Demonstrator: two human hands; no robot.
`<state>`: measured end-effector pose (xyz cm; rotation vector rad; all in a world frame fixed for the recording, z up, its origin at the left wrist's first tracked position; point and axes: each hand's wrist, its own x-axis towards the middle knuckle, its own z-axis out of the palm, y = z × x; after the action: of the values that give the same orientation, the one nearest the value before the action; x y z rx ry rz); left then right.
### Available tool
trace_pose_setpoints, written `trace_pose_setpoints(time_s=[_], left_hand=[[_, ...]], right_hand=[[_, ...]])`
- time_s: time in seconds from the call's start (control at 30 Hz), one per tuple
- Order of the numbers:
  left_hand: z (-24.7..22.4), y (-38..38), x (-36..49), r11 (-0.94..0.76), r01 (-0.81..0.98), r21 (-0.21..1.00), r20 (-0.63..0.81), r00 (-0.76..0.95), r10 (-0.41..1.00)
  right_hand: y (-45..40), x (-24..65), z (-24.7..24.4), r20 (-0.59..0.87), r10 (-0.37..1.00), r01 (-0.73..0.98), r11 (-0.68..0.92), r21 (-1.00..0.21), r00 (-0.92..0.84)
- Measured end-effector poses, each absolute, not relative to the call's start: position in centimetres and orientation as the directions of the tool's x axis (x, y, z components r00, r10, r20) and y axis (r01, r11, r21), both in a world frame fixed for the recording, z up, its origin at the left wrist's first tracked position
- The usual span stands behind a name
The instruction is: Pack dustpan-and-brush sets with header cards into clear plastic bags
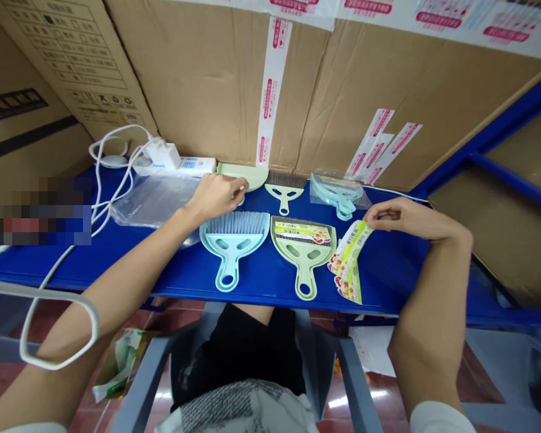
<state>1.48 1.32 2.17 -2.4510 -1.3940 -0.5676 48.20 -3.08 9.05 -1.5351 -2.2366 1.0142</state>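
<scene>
My left hand [220, 195] is closed, fingers curled over the handle end of a pale green dustpan [252, 175], most of that handle hidden beneath them. On the right, my right hand [397, 216] pinches the upper end of a printed label card [354, 237]. Under it lie more yellow-and-white label cards [352, 285], fanned out. Between my hands, a light blue dustpan and brush set [234, 243] rests bristles away from me. Beside it is a green dustpan and brush set [304, 252] with a label across its bristles. A loose green brush [284, 191] lies behind them.
A light blue set in clear plastic [337, 191] lies at the back right. Clear plastic bags [151, 198] sit at the left near a power strip [198, 165] and white cables [130, 174]. Cardboard boxes [207, 78] wall off the back of the blue table [171, 282].
</scene>
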Motion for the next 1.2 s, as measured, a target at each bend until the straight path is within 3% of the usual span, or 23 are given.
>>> trace_pose_setpoints(time_s=[0.1, 0.2, 0.37, 0.47, 0.57, 0.73, 0.9, 1.03, 1.2], left_hand=[[2.1, 1.0, 1.9, -0.568, 0.821, 0.059, 0.521, 0.460, 0.719], [2.0, 0.2, 3.0, -0.673, 0.694, 0.257, 0.635, 0.404, 0.658], [2.0, -2.2, 5.8, -0.763, 0.335, 0.554, 0.663, 0.377, 0.647], [2.3, -3.8, 7.2, -0.661, 0.081, 0.746, 0.576, 0.421, 0.701], [2.4, -4.9, 8.0, -0.525, -0.059, 0.849, 0.489, 0.463, 0.739], [2.4, -3.9, 7.6, -0.489, -0.071, 0.869, 0.471, 0.417, 0.777], [3.6, 0.0, 3.5, -0.527, 0.004, 0.850, 0.494, 0.340, 0.800], [4.8, 2.3, -1.4, -0.407, 0.175, 0.897, 0.282, 0.482, 0.829], [4.8, 3.2, -4.3, -0.231, 0.420, 0.878, -0.029, 0.526, 0.850]], right_hand=[[-3.8, 45.4, 8.7, 0.162, 0.924, 0.397, 0.300, -0.867, -0.346], [-4.0, 40.7, 7.3, 0.359, 0.884, 0.104, 0.404, -0.909, -0.300], [-5.0, 34.4, 5.2, 0.188, 0.838, 0.070, 0.259, -0.963, -0.512], [-5.6, 32.4, 4.4, 0.139, 0.823, 0.043, 0.194, -0.980, -0.550], [-6.0, 31.4, 3.9, 0.167, 0.827, 0.028, 0.215, -0.976, -0.537], [-5.7, 31.8, 3.7, 0.156, 0.826, 0.023, 0.200, -0.979, -0.541], [-4.8, 33.6, 4.0, 0.212, 0.889, 0.084, 0.267, -0.960, -0.406], [-4.2, 34.1, 3.7, 0.255, 0.908, 0.096, 0.302, -0.949, -0.331], [-4.1, 33.7, 3.2, 0.228, 0.919, 0.157, 0.289, -0.944, -0.322]])
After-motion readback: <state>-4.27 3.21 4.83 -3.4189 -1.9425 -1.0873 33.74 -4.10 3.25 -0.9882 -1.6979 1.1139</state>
